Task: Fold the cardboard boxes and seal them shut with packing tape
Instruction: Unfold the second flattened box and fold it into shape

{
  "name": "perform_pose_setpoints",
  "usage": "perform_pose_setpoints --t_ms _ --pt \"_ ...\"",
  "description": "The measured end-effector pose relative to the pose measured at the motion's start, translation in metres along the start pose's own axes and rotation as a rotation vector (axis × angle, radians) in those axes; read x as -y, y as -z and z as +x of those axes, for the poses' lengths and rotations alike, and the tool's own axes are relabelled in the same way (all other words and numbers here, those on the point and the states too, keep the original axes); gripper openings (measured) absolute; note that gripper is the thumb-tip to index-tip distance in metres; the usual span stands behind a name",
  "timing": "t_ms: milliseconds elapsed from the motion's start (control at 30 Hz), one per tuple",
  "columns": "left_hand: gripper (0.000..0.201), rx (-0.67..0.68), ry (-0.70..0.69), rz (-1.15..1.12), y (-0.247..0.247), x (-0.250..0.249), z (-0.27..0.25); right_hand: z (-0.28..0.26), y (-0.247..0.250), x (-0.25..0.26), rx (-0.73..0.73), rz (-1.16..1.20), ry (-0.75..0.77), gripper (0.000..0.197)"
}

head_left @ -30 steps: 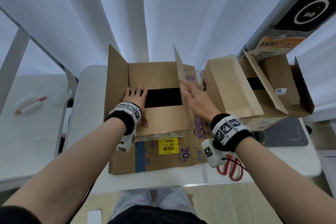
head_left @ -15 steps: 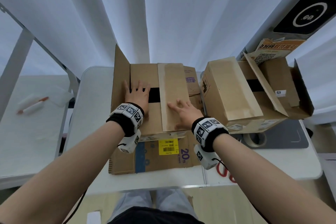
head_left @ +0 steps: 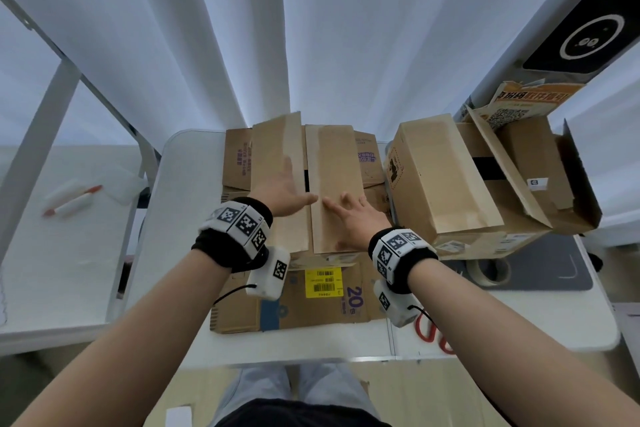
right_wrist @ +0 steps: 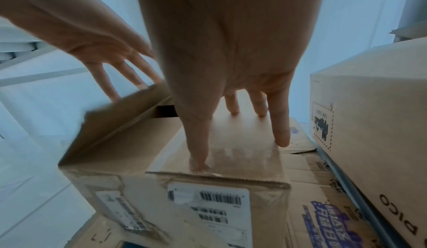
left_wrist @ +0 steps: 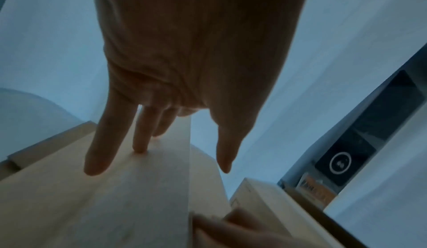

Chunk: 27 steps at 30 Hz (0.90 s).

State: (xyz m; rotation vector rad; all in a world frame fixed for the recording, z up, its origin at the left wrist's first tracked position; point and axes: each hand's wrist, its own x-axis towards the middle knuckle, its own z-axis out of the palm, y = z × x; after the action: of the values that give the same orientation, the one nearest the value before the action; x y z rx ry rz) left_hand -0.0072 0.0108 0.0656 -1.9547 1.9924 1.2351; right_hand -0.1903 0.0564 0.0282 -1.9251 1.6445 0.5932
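A brown cardboard box (head_left: pixel 304 184) stands mid-table on a flattened carton (head_left: pixel 311 305). Its right long flap (head_left: pixel 334 180) lies flat, and my right hand (head_left: pixel 346 215) presses on it with straight fingers (right_wrist: pixel 280 135). The left long flap (head_left: pixel 273 163) is folded over but still tilts up a little along the middle seam. My left hand (head_left: pixel 284 189) pushes it down with straight fingers (left_wrist: pixel 99 157). A narrow dark gap shows between the two flaps. A roll of packing tape (head_left: pixel 488 269) lies on a dark mat to the right, untouched.
A second box (head_left: pixel 446 180) lies on its side close to the right, with an open carton (head_left: pixel 554 191) behind it. Red-handled scissors (head_left: pixel 429 329) lie by the front edge under my right wrist. White curtains hang behind the table (head_left: pixel 180 218). A side table stands left.
My right hand swung the right flap down and flattened it. My left hand left the inner flap and pushed the upright left flap over, almost closing the top.
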Motion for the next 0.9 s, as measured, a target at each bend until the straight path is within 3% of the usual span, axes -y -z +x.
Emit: perform_pose_setpoints --t_ms 133,333,433,633,767,833,900 --pt "0.091 0.07 -0.041 0.169 -0.028 0.004 0.011 -0.001 -0.004 -0.002 -0.015 0.027 0.004 0.1" --pt "0.105 0.052 -0.128 0.537 -0.039 -0.015 0.017 -0.003 -0.008 -0.003 -0.038 0.082 0.006 0.096" --pt "0.098 0.087 -0.121 0.675 -0.041 -0.029 0.02 -0.002 -0.008 -0.002 -0.05 0.125 -0.004 0.097" --pt "0.117 0.115 -0.032 0.644 -0.051 -0.041 0.033 0.0 -0.015 -0.004 -0.103 0.243 -0.022 0.096" --pt "0.116 0.09 0.017 0.61 -0.063 -0.041 0.043 -0.002 -0.022 -0.004 -0.159 0.368 -0.025 0.088" --pt "0.118 0.087 0.036 0.615 -0.066 -0.041 0.047 -0.003 -0.026 -0.007 -0.224 0.45 -0.025 0.078" --pt "0.128 0.107 0.036 0.648 -0.065 -0.042 0.048 -0.003 -0.031 -0.013 -0.391 0.53 -0.042 0.051"
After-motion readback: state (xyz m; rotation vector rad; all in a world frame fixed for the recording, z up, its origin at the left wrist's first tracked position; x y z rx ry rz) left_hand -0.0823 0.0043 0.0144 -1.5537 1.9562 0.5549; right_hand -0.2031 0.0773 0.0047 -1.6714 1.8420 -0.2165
